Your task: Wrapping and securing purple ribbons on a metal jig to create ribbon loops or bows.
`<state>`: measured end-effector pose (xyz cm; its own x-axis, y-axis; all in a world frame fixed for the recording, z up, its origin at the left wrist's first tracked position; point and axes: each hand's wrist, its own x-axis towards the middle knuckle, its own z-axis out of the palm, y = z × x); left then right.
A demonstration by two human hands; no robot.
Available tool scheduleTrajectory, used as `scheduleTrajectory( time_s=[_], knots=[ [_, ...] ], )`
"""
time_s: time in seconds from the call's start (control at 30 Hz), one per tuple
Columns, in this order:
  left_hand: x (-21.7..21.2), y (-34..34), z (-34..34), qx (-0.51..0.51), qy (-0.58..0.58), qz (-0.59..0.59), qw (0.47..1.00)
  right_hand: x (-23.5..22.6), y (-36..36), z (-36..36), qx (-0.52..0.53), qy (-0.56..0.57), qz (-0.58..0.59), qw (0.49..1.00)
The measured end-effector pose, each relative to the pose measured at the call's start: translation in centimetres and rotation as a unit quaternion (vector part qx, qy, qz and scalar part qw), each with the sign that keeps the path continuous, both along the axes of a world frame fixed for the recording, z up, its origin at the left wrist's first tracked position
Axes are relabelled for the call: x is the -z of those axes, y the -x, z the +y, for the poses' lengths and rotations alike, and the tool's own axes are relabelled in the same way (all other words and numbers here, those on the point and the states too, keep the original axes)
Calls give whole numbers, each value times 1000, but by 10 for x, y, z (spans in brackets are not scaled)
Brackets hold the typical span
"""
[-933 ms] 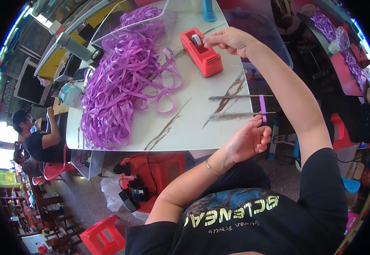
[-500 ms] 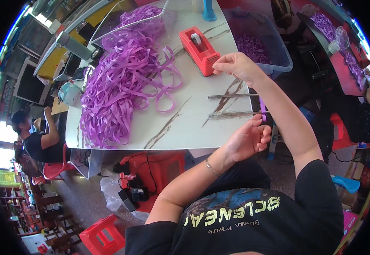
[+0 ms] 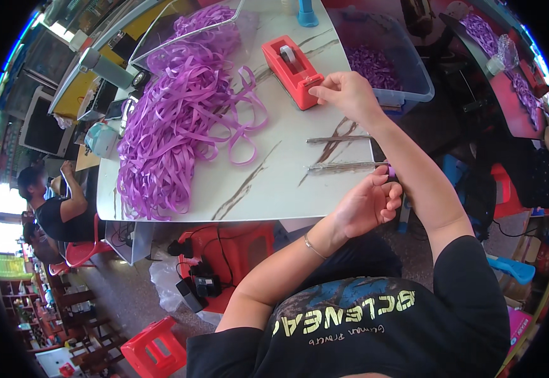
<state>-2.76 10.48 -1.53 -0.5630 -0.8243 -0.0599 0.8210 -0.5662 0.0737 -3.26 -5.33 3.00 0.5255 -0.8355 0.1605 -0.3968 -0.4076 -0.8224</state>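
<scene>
My right hand [image 3: 350, 97] is closed in a pinch at the cutting end of a red tape dispenser [image 3: 292, 74]; the end of the tape at my fingertips is barely visible. Lower down, my left hand [image 3: 368, 205] has its fingers curled, with thumb and forefinger against a bit of purple ribbon [image 3: 392, 171] at the end of a thin metal rod [image 3: 344, 166]. A second thin rod [image 3: 337, 139] lies parallel to it, its right end passing behind my right forearm. A large tangled heap of purple ribbon loops [image 3: 167, 126] covers the table's left side.
The marble-patterned white table [image 3: 255, 195] carries a wire-edged clear bin at the back. Behind its right edge stands a clear plastic tub [image 3: 413, 88] with more purple ribbon. A red stool [image 3: 230, 252] with black devices and cables stands below. Another person [image 3: 57, 201] sits at left.
My right hand has moved slightly left and up, closer against the dispenser's cutting end. My left hand stays at the rod end; less of the ribbon there shows now.
</scene>
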Motion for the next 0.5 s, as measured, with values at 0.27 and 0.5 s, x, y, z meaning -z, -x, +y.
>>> scheduleTrajectory(
  time_s=[0.27, 0.5],
  knots=[
    [-1, 1, -1, 5, -6, -8, 1000, -3, 17, -5, 28, 156, 151, 976],
    [-2, -1, -1, 3, 2, -27, 1000, -21, 91, -11, -209, -144, 114, 960]
  ],
)
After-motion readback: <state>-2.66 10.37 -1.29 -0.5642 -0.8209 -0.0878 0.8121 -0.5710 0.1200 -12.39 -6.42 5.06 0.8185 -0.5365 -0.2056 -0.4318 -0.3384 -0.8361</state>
